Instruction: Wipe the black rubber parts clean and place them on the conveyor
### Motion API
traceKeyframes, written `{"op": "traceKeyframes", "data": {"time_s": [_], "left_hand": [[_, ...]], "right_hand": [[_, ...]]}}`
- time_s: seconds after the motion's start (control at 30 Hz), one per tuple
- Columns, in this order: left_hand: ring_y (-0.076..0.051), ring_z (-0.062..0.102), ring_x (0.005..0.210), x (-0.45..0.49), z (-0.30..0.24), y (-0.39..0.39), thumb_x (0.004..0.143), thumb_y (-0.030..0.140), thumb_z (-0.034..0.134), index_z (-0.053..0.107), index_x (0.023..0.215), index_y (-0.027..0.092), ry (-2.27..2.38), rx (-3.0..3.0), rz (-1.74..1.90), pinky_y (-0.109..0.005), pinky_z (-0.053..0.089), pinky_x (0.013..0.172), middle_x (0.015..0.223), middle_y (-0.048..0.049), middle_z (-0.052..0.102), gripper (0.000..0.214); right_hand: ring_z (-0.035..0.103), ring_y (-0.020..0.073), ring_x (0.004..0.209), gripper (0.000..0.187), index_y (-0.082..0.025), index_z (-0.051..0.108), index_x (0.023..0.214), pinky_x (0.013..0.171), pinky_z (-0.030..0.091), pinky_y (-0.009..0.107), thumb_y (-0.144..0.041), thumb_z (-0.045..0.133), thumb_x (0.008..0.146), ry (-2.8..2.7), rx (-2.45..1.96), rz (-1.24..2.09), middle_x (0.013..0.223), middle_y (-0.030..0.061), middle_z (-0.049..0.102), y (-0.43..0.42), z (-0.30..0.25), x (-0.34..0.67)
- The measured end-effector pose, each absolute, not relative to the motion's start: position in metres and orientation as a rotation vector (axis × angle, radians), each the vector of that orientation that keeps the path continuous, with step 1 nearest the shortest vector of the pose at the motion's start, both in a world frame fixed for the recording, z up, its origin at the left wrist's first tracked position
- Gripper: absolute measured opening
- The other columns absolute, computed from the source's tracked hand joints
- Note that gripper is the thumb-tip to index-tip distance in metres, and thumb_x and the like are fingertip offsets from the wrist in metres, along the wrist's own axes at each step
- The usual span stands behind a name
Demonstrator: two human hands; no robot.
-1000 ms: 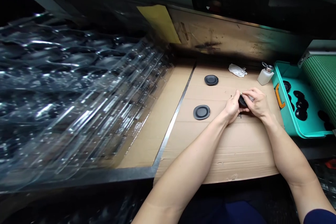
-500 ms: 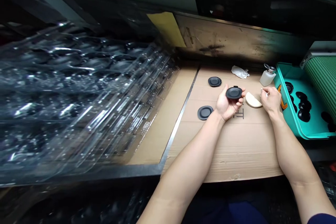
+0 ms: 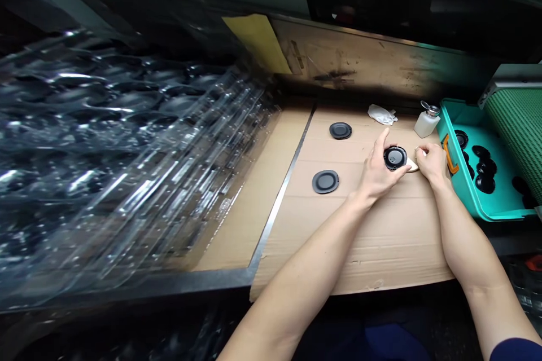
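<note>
A: Head cam. Left hand?
B: Left hand (image 3: 378, 172) is part-curled, thumb and fingers pinching a black disc (image 3: 395, 158) by the rim, recessed face toward the camera. Disc sits over the right half of the cardboard sheet (image 3: 393, 242), nearer its far edge than its near one.
A: Right?
B: Right hand (image 3: 432, 163) has fingers curled in, near the sheet's right edge, apart from the disc. Can't tell if the fingertips grip anything.
A: Between them?
B: Pale pad (image 3: 413, 165), partly hidden by disc and left thumb.
A: Rest of sheet?
B: Upper disc (image 3: 341, 130) near the far left corner, lower disc (image 3: 326, 181) partway down the left edge. Crumpled tissue (image 3: 382, 114) by the far edge, white bottle (image 3: 425, 124) at the far right corner.
A: Off-sheet?
B: Teal bin (image 3: 469, 194) along the right edge, black parts (image 3: 486, 167) inside. Clear trays (image 3: 139, 146) past the left edge, blurred.
</note>
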State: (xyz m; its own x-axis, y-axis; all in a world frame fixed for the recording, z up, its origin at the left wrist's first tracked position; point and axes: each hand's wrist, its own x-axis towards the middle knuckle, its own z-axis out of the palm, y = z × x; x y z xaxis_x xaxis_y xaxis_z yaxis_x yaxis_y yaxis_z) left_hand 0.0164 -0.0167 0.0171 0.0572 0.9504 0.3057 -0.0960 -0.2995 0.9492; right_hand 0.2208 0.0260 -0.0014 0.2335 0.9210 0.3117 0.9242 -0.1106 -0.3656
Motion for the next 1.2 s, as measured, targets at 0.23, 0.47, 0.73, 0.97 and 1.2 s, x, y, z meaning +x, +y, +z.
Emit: {"op": "traceKeyframes", "data": {"time_s": [0.23, 0.47, 0.73, 0.97, 1.2], "left_hand": [[-0.025, 0.065, 0.122, 0.018, 0.004, -0.01, 0.069, 0.027, 0.091, 0.031, 0.159, 0.026, 1.071, 1.664, 1.4, -0.038, 0.049, 0.109, 0.128, -0.0085, 0.069, 0.108], [-0.022, 0.072, 0.102, 0.007, 0.012, -0.007, 0.095, 0.045, 0.062, 0.066, 0.119, 0.02, 1.179, 1.827, 1.227, -0.032, 0.053, 0.092, 0.107, -0.0086, 0.076, 0.035], [-0.034, 0.058, 0.12, -0.016, 0.009, 0.009, 0.1, 0.047, 0.051, 0.073, 0.109, 0.017, 1.823, 2.089, 0.693, -0.043, 0.046, 0.104, 0.116, -0.0177, 0.07, 0.039], [-0.035, 0.052, 0.129, -0.023, 0.026, -0.006, 0.084, 0.058, 0.075, 0.065, 0.132, 0.018, 1.571, 2.256, 0.411, -0.042, 0.048, 0.106, 0.136, -0.0163, 0.062, 0.063], [-0.034, 0.054, 0.128, -0.033, 0.037, 0.008, 0.084, 0.04, 0.073, 0.063, 0.138, 0.016, 1.507, 2.389, 0.429, -0.04, 0.047, 0.108, 0.132, -0.0144, 0.063, 0.059]], "right_hand": [[0.069, 0.0258, 0.096, 0.031, -0.017, 0.081, 0.103, 0.088, 0.049, 0.033, -0.031, 0.056, 0.092, -1.673, -2.023, -0.006, 0.106, 0.0114, 0.078, 0.029, -0.006, 0.223], [0.069, 0.0258, 0.093, 0.029, -0.018, 0.081, 0.099, 0.085, 0.049, 0.034, -0.032, 0.056, 0.091, -1.669, -2.003, -0.015, 0.099, 0.0105, 0.078, 0.028, -0.005, 0.224], [0.069, 0.0255, 0.095, 0.03, -0.019, 0.081, 0.1, 0.086, 0.049, 0.033, -0.034, 0.056, 0.09, -1.651, -2.018, -0.004, 0.102, 0.0105, 0.078, 0.029, -0.008, 0.227], [0.07, 0.0258, 0.091, 0.033, -0.019, 0.082, 0.096, 0.083, 0.049, 0.033, -0.036, 0.055, 0.088, -1.678, -2.013, -0.015, 0.096, 0.0109, 0.079, 0.03, -0.005, 0.23], [0.068, 0.0287, 0.087, 0.035, -0.022, 0.083, 0.096, 0.077, 0.047, 0.037, -0.042, 0.057, 0.085, -1.648, -1.997, -0.022, 0.093, 0.0109, 0.078, 0.039, -0.013, 0.239]]}}
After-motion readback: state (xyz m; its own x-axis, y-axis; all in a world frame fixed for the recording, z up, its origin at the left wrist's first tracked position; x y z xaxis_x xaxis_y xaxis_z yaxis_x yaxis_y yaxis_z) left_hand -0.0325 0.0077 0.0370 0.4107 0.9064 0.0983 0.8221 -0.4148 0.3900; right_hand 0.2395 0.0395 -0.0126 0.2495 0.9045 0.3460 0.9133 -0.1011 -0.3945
